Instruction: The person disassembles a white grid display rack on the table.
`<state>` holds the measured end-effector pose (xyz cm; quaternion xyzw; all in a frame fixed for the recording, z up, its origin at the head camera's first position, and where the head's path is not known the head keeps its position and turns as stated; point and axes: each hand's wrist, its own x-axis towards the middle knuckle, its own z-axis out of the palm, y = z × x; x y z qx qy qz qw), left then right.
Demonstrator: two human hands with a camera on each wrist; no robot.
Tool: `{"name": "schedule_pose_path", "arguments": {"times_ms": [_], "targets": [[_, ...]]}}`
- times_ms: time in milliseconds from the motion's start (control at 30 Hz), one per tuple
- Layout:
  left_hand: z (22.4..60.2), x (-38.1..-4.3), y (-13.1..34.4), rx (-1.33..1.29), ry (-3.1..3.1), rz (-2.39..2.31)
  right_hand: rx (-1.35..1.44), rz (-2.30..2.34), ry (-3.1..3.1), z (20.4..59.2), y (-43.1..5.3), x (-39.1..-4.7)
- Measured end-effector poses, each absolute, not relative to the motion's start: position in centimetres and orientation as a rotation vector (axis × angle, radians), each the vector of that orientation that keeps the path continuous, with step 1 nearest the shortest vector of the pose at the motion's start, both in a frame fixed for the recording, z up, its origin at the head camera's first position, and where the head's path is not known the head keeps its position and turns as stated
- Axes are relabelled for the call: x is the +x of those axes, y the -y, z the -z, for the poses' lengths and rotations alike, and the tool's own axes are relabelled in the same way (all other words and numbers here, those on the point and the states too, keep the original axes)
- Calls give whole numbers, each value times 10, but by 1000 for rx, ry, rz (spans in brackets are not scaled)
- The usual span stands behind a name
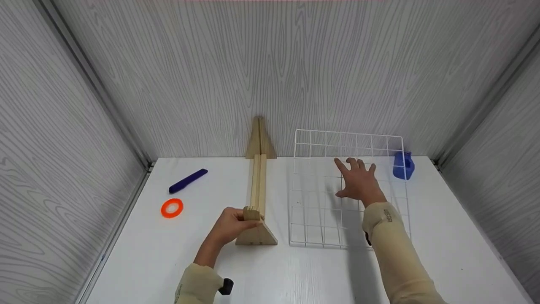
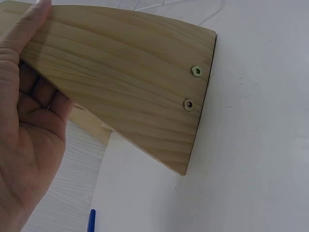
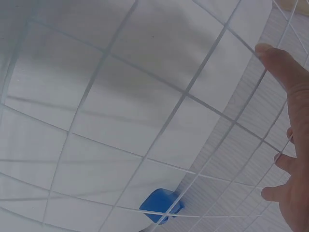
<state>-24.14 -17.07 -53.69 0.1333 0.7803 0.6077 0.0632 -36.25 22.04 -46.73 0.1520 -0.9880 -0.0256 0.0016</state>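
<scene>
My left hand (image 1: 231, 227) grips the top of the near end piece of a wooden stand (image 1: 258, 185). In the left wrist view the thumb lies on the flat face of that wooden piece (image 2: 125, 72), with fingers curled behind it. Two screws show near its base. Over a white wire grid panel (image 1: 310, 223), my right hand (image 1: 360, 182) has its fingers spread. The right wrist view shows the fingertips right at the wires of the grid (image 3: 186, 92); the palm is mostly out of frame.
A blue plastic object (image 1: 403, 165) sits at the back right, behind the grid's edge. To the left lie a dark blue, slim-handled item (image 1: 188, 181) and an orange ring (image 1: 163, 210) on the white table (image 1: 139, 253). Grey wood-grain walls (image 1: 202, 84) enclose the back and sides.
</scene>
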Motion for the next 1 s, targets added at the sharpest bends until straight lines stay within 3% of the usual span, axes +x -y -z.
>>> {"name": "schedule_pose_path", "arguments": {"times_ms": [1000], "targets": [[541,-241,177,376,-2341,-1840,530,-152,3261,514,-208,-364]]}}
